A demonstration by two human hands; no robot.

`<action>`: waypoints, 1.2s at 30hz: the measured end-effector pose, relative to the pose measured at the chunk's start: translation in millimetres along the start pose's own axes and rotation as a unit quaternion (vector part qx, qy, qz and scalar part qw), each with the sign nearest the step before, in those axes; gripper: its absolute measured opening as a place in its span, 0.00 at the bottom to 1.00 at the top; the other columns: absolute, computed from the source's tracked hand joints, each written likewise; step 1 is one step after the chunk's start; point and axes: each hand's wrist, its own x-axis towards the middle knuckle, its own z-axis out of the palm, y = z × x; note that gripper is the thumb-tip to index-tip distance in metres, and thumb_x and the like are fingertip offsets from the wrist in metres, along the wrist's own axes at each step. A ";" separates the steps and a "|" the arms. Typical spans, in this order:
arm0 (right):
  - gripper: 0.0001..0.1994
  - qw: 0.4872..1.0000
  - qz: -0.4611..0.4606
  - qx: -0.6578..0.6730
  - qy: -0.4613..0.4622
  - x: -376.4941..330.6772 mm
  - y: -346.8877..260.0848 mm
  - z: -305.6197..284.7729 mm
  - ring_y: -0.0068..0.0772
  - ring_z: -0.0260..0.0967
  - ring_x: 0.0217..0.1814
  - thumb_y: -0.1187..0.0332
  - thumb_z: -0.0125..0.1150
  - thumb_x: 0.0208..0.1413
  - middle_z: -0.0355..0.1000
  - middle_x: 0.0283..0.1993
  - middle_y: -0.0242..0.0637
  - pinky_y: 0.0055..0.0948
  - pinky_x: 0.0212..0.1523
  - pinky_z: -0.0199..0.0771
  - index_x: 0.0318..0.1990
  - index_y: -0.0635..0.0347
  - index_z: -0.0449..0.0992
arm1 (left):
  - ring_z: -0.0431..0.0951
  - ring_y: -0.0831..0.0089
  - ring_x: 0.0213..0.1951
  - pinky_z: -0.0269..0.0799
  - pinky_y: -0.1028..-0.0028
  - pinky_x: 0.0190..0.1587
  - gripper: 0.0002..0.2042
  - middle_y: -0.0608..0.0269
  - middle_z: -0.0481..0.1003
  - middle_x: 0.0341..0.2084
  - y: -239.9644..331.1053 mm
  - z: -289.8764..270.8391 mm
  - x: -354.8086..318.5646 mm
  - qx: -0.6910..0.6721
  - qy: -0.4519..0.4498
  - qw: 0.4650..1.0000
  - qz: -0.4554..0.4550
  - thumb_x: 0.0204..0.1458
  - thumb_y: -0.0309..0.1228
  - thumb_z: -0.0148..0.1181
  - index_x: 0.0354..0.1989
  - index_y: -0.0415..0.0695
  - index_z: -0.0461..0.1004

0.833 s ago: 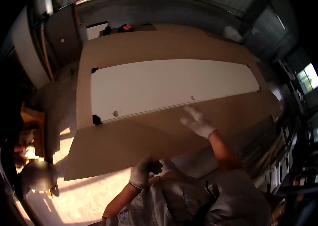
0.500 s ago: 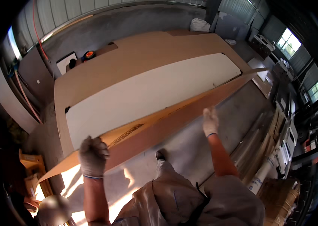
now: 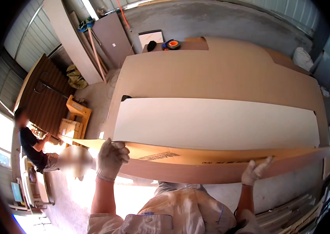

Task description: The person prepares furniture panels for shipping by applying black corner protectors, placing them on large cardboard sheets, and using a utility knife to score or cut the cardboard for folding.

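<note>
A long white panel (image 3: pixel 212 121) lies on a large brown cardboard sheet (image 3: pixel 219 74), with dark corner pieces at some of its corners. Along its near side, a cardboard flap (image 3: pixel 196 171) stands partly up, its orange-lit inner face showing dark print. My left hand (image 3: pixel 111 160), in a pale work glove, has its fingers curled at the flap's upper edge near the left end. Farther right, my gloved right hand (image 3: pixel 255 172) rests against the flap's outer side, fingers stretched out and apart.
Tape with an orange core (image 3: pixel 173 44) sits at the back beside a black item (image 3: pixel 151 46). A white sack (image 3: pixel 302 58) stands far right. To the left are a yellow stand (image 3: pixel 80 110) and a co-worker (image 3: pixel 32 142). Long strips (image 3: pixel 290 214) lie at lower right.
My view has swung to the left, bringing the co-worker into sight. The right hand, apart from the cardboard before, is now against the flap. The left hand stays by the flap's left end.
</note>
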 end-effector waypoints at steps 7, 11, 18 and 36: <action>0.50 0.996 -0.076 -0.024 0.036 47.4 -52.1 -12.2 0.67 0.41 0.87 0.35 0.57 0.69 0.44 0.85 0.59 0.66 0.82 0.46 0.83 0.63 0.46 | 0.85 0.68 0.37 0.80 0.68 0.46 0.16 0.53 0.86 0.31 158.0 88.5 23.1 0.489 -0.205 0.820 0.217 0.66 0.29 0.51 0.42 0.31 0.83; 0.48 0.959 -0.236 -0.146 0.048 60.6 -84.0 -33.0 0.71 0.46 0.85 0.35 0.59 0.68 0.53 0.82 0.59 0.68 0.81 0.48 0.80 0.64 0.53 | 0.85 0.65 0.46 0.82 0.66 0.51 0.17 0.54 0.84 0.46 153.6 54.9 271.9 0.680 -0.167 0.686 0.197 0.71 0.34 0.52 0.58 0.38 0.81; 0.51 0.936 -0.214 -0.269 -0.070 42.4 -174.5 -58.4 0.65 0.53 0.83 0.26 0.46 0.67 0.57 0.81 0.57 0.65 0.80 0.53 0.79 0.65 0.58 | 0.78 0.49 0.64 0.79 0.54 0.63 0.18 0.46 0.77 0.62 68.5 -118.0 541.3 0.953 -0.202 0.211 0.078 0.73 0.33 0.46 0.63 0.45 0.78; 0.52 0.929 -0.192 -0.313 -0.040 10.3 -170.3 -69.2 0.64 0.54 0.82 0.26 0.51 0.64 0.60 0.78 0.59 0.60 0.81 0.51 0.75 0.69 0.62 | 0.83 0.45 0.55 0.80 0.50 0.57 0.22 0.40 0.83 0.49 17.1 -175.5 554.4 0.884 -0.201 0.375 0.194 0.72 0.42 0.44 0.50 0.38 0.81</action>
